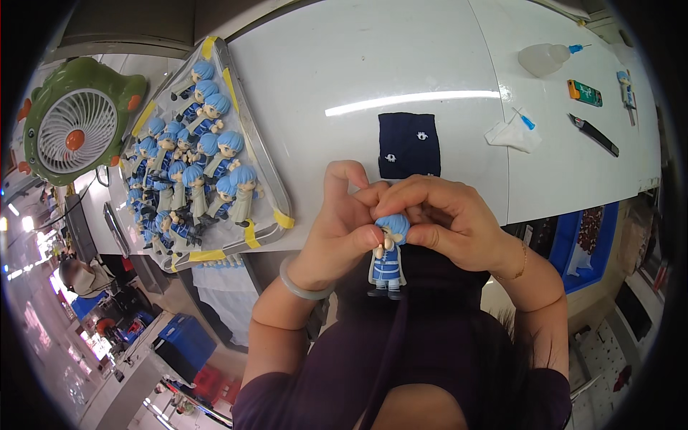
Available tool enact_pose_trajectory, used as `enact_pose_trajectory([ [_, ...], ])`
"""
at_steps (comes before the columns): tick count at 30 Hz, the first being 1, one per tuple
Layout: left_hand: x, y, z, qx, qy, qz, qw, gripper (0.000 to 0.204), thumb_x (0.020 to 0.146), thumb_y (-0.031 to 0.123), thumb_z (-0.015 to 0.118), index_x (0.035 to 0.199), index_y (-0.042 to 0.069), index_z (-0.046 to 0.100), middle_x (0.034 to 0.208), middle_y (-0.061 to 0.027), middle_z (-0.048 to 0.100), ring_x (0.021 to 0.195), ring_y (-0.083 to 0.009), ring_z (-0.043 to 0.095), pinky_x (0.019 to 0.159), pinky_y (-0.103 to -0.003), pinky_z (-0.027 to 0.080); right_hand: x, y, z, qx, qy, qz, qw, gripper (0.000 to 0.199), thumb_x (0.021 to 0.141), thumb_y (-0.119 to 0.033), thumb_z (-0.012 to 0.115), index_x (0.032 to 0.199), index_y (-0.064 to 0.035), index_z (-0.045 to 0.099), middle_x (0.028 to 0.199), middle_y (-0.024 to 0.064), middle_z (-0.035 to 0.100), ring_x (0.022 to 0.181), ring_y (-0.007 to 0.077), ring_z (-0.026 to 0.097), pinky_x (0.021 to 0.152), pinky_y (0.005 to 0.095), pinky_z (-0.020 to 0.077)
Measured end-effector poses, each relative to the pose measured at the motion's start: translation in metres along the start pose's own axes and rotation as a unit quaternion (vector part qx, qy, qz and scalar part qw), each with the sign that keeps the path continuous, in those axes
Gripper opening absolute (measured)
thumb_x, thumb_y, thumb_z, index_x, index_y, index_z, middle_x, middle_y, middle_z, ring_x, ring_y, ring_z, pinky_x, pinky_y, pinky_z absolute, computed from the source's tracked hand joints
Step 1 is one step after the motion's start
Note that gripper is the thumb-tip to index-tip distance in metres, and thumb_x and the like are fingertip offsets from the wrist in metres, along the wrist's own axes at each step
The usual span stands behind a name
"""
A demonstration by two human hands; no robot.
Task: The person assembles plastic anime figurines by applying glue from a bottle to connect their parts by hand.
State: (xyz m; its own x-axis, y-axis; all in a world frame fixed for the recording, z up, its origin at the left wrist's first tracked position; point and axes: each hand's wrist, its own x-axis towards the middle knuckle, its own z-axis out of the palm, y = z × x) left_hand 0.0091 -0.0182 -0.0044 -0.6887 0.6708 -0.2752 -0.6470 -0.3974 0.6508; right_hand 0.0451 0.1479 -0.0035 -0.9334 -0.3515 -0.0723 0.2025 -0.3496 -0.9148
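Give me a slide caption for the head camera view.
Both hands grip a blue-haired figurine beside a full tray.

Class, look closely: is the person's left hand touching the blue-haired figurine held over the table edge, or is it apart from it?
Touching. The head view shows the left hand pinching the figurine at its blue head, thumb pressed against the hair.

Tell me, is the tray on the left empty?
No, the tray is crowded with blue-haired figurines, much like the figurine that the left hand and right hand hold together.

A small blue-haired figurine in blue-and-white clothes hangs upright, pinched by its head between both hands.
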Motion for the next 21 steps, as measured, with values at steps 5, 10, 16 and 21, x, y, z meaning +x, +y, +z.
enact_pose_trajectory([
  [5,0.0002,0.0,-0.0058,0.02,-0.048,0.005,0.999,0.048,0.077,0.019,0.064,0.102,0.015,0.023,0.087,-0.0093,0.048,0.084,-0.0162,0.047,0.073,-0.027,0.04,-0.0011,0.0006,0.0005,-0.049,0.01,-0.032,0.998,0.025,0.078,-0.008,0.059,0.1,0.0015,0.054,0.101,0.0078,0.054,0.103,0.0198,0.049,0.083,0.028,0.0386],
  [10,0.0004,-0.0009,-0.0072,0.023,-0.051,0.014,0.998,0.046,0.078,0.016,0.063,0.101,0.015,0.024,0.085,-0.0077,0.048,0.084,-0.0158,0.047,0.076,-0.029,0.038,-0.0014,0.0024,0.0014,-0.068,0.02,-0.04,0.997,0.025,0.078,-0.01,0.059,0.1,0.0008,0.055,0.101,0.0065,0.054,0.081,0.0121,0.05,0.075,0.0233,0.0388],
  [16,0.0012,-0.0015,-0.0054,0.018,-0.055,0.017,0.998,0.045,0.078,0.014,0.062,0.101,0.015,0.024,0.087,-0.0073,0.045,0.084,-0.0158,0.046,0.075,-0.028,0.038,-0.0027,0.0016,0.0011,-0.088,0.024,-0.032,0.995,0.026,0.077,-0.012,0.059,0.1,-0.0002,0.055,0.101,0.0054,0.054,0.057,0.0064,0.034,0.066,0.0201,0.0374],
  [21,-0.0005,-0.0017,-0.0043,0.02,-0.042,0.017,0.999,0.044,0.077,0.014,0.063,0.1,0.015,0.025,0.088,-0.007,0.044,0.085,-0.0158,0.045,0.074,-0.028,0.038,-0.0019,-0.0048,0.0042,-0.097,0.033,-0.027,0.994,0.023,0.074,0.001,0.055,0.097,-0.0042,0.054,0.101,0.0114,0.056,0.096,0.0252,0.053,0.084,0.0315,0.0396],
])
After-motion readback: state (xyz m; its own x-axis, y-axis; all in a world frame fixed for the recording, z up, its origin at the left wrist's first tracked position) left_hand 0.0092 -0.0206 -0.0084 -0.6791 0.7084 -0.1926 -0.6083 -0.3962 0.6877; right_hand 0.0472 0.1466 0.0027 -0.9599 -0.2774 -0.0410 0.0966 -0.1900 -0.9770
